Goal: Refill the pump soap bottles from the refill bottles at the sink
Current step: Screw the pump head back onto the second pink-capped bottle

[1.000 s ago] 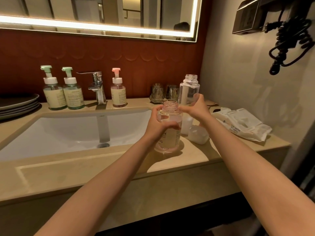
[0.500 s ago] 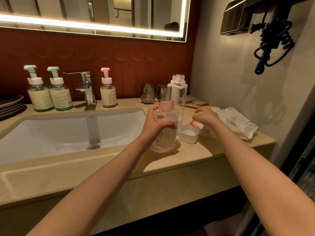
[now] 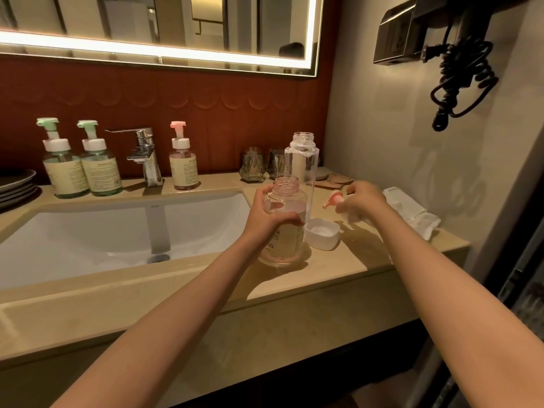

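An uncapped clear soap bottle (image 3: 287, 231) with pink-tinted liquid and a cream label stands on the counter right of the basin; my left hand (image 3: 262, 219) is wrapped round its side. Behind it rises a tall clear refill bottle (image 3: 301, 160), open at the top. My right hand (image 3: 360, 201) hovers just right of them, fingers closed on a pink pump head (image 3: 334, 199) with its white collar. A white cap (image 3: 321, 233) lies upside down on the counter below that hand.
Two green-pump bottles (image 3: 66, 166) and one pink-pump bottle (image 3: 183, 163) line the back ledge beside the chrome tap (image 3: 145, 157). The basin (image 3: 88, 234) is on the left. Glass tumblers (image 3: 253, 169), a folded white packet (image 3: 412, 210), stacked plates (image 3: 14, 184) and a wall hairdryer cord (image 3: 462, 81) stand around.
My right hand left the refill bottle, dropped to the counter right of the white cap, and has lifted the pink pump head. My left hand has kept hold of the soap bottle.
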`<state>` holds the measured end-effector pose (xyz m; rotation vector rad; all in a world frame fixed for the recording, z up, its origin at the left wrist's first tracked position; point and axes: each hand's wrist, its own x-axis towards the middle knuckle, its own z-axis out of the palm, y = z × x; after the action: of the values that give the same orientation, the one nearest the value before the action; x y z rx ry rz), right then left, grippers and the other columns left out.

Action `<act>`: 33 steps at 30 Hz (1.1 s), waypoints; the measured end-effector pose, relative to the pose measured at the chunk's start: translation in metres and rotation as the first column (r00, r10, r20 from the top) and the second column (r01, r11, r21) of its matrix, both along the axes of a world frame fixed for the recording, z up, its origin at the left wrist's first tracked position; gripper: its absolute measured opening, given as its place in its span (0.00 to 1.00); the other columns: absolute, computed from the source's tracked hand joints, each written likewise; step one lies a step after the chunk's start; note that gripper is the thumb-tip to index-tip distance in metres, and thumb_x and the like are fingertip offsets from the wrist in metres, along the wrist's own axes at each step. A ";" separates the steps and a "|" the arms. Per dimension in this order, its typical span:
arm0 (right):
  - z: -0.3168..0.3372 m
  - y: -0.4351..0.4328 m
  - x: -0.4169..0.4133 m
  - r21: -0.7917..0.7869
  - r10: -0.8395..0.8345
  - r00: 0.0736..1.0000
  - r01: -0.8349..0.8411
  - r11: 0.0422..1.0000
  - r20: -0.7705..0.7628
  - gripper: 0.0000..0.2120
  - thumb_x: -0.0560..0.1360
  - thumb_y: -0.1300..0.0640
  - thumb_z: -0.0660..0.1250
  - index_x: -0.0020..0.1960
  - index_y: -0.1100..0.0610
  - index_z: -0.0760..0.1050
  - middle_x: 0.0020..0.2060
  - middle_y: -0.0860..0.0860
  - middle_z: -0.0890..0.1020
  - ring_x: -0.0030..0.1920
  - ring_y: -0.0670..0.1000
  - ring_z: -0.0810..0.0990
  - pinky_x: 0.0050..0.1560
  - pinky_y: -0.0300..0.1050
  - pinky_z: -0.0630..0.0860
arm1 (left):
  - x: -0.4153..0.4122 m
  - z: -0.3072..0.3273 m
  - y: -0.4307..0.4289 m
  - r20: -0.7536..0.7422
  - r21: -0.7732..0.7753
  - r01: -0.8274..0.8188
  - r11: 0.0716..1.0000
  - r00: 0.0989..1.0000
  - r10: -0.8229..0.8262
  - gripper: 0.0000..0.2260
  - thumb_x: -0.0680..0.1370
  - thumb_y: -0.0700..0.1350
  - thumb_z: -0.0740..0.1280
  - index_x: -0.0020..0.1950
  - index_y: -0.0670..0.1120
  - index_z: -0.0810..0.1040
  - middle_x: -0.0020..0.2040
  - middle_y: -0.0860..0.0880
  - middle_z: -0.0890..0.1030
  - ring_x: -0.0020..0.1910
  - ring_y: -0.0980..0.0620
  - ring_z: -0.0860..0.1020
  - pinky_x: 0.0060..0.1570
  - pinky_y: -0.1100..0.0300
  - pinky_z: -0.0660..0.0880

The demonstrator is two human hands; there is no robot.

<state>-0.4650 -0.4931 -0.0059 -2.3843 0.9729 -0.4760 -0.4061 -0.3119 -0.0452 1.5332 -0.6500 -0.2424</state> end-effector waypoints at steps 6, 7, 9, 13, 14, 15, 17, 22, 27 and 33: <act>0.037 0.030 -0.012 -0.106 0.043 0.930 -0.004 0.994 0.364 0.20 0.68 0.51 0.73 0.57 0.55 0.75 0.53 0.53 0.79 0.48 0.52 0.77 0.48 0.49 0.77 | -0.004 0.001 0.001 0.027 -0.019 -0.030 0.999 0.999 0.030 0.33 0.70 0.39 0.72 0.70 0.50 0.59 0.57 0.51 0.70 0.53 0.51 0.70 0.40 0.64 0.68; 0.041 0.037 -0.016 -0.140 0.057 0.913 0.000 0.990 0.405 0.20 0.68 0.51 0.73 0.58 0.55 0.75 0.53 0.53 0.79 0.47 0.51 0.76 0.46 0.47 0.76 | -0.004 0.001 0.002 0.027 -0.020 -0.034 0.999 0.999 0.035 0.33 0.70 0.39 0.72 0.69 0.50 0.59 0.57 0.51 0.70 0.52 0.52 0.70 0.39 0.64 0.68; 0.045 0.048 -0.024 -0.207 0.083 0.880 0.017 0.978 0.467 0.20 0.69 0.51 0.72 0.59 0.56 0.75 0.53 0.53 0.80 0.45 0.50 0.74 0.41 0.43 0.72 | -0.004 0.001 0.006 0.033 -0.023 -0.046 0.999 0.998 0.047 0.33 0.70 0.39 0.72 0.69 0.50 0.59 0.57 0.50 0.71 0.52 0.51 0.70 0.39 0.64 0.67; 0.052 0.065 -0.030 -0.212 0.144 0.784 -0.015 0.977 0.604 0.20 0.70 0.49 0.72 0.59 0.55 0.74 0.51 0.50 0.79 0.44 0.47 0.74 0.34 0.34 0.68 | -0.005 -0.001 0.012 0.029 -0.044 -0.048 0.998 0.998 0.050 0.31 0.69 0.38 0.72 0.67 0.50 0.61 0.58 0.48 0.72 0.52 0.51 0.71 0.39 0.62 0.68; 0.055 0.069 -0.030 -0.213 0.163 0.755 -0.032 0.976 0.635 0.20 0.70 0.49 0.72 0.59 0.55 0.74 0.50 0.49 0.78 0.44 0.47 0.74 0.33 0.31 0.67 | -0.005 -0.001 0.013 0.033 -0.046 -0.046 0.998 0.998 0.047 0.30 0.69 0.38 0.72 0.65 0.51 0.62 0.57 0.48 0.72 0.50 0.52 0.71 0.39 0.62 0.68; 0.059 0.075 -0.031 -0.217 0.186 0.723 -0.052 0.975 0.665 0.21 0.70 0.50 0.72 0.60 0.54 0.73 0.50 0.49 0.78 0.44 0.46 0.74 0.33 0.29 0.68 | -0.005 -0.001 0.015 0.038 -0.048 -0.044 0.998 0.998 0.046 0.29 0.69 0.38 0.72 0.64 0.52 0.62 0.56 0.49 0.72 0.48 0.55 0.71 0.39 0.62 0.68; 0.069 0.087 -0.031 -0.218 0.227 0.652 -0.096 0.971 0.723 0.22 0.70 0.50 0.72 0.61 0.55 0.72 0.49 0.47 0.75 0.44 0.44 0.73 0.33 0.26 0.68 | -0.006 0.000 0.017 0.036 -0.044 -0.041 0.998 0.998 0.043 0.29 0.69 0.37 0.72 0.63 0.52 0.62 0.55 0.50 0.72 0.46 0.58 0.70 0.39 0.62 0.67; 0.089 0.114 -0.021 -0.204 0.286 0.468 -0.218 0.954 0.836 0.23 0.71 0.52 0.72 0.62 0.56 0.70 0.50 0.46 0.74 0.44 0.42 0.73 0.34 0.22 0.71 | -0.004 0.001 0.030 0.022 -0.034 -0.047 0.998 0.999 0.048 0.32 0.69 0.36 0.71 0.68 0.49 0.61 0.54 0.51 0.71 0.45 0.58 0.70 0.39 0.62 0.68; 0.097 0.129 -0.001 -0.205 0.291 0.387 -0.247 0.947 0.875 0.24 0.71 0.53 0.72 0.63 0.57 0.68 0.56 0.51 0.77 0.45 0.41 0.74 0.38 0.26 0.74 | -0.002 0.002 0.039 0.009 -0.032 -0.030 0.999 1.000 0.030 0.31 0.69 0.37 0.72 0.66 0.52 0.61 0.50 0.54 0.72 0.46 0.58 0.71 0.39 0.62 0.69; 0.100 0.136 0.013 -0.176 0.256 0.336 -0.250 0.952 0.906 0.24 0.71 0.53 0.72 0.63 0.58 0.68 0.56 0.52 0.77 0.46 0.45 0.76 0.44 0.38 0.80 | -0.001 0.002 0.044 0.011 -0.034 -0.022 0.999 1.000 0.022 0.30 0.69 0.37 0.72 0.62 0.55 0.60 0.56 0.50 0.72 0.50 0.54 0.72 0.40 0.62 0.69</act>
<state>-0.4523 -0.3574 0.0940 -1.6867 0.0331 -1.4747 -0.4067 -0.2683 -0.0430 1.5091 -0.6432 -0.2048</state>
